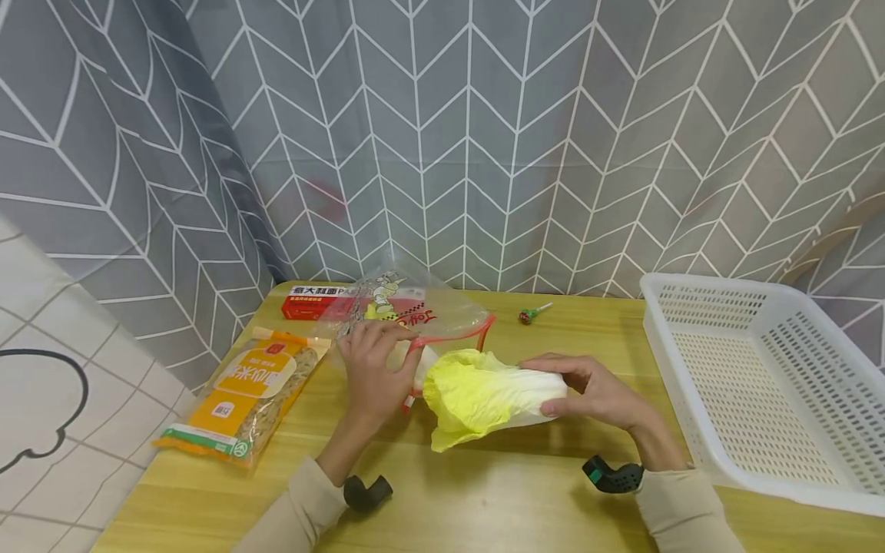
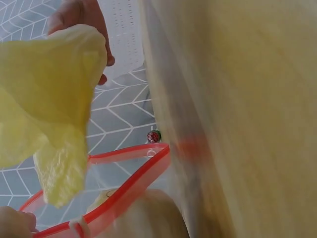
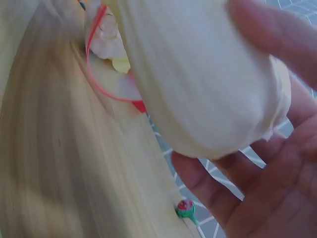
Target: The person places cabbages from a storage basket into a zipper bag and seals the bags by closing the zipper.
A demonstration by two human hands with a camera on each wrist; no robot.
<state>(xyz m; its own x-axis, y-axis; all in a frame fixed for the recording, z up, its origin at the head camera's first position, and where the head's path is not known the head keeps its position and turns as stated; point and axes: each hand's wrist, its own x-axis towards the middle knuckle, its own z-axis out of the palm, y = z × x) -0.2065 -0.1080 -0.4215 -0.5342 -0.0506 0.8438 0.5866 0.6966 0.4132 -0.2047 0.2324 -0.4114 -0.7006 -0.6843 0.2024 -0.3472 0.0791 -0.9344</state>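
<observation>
My right hand [image 1: 598, 392] grips the white stem end of a napa cabbage leaf bundle [image 1: 494, 395], thumb on one side and fingers on the other. Its yellow frilly end points left, at the mouth of a clear zip bag [image 1: 456, 319] with a red-edged opening. The left hand [image 1: 376, 365] pinches that bag near its red rim, which stands apart in the left wrist view. Something pale [image 2: 138, 215] shows inside the bag, partly hidden. In the right wrist view, the cabbage [image 3: 198, 79] fills the space between thumb and fingers.
A white plastic basket [image 1: 705, 430] stands at the right. An orange grain packet [image 1: 238, 392] lies at the left. Behind the bag is a red pasta box [image 1: 304, 307], partly covered by it. A lollipop [image 1: 528, 315] lies near the table's back edge, before a grey curtain [image 1: 484, 153].
</observation>
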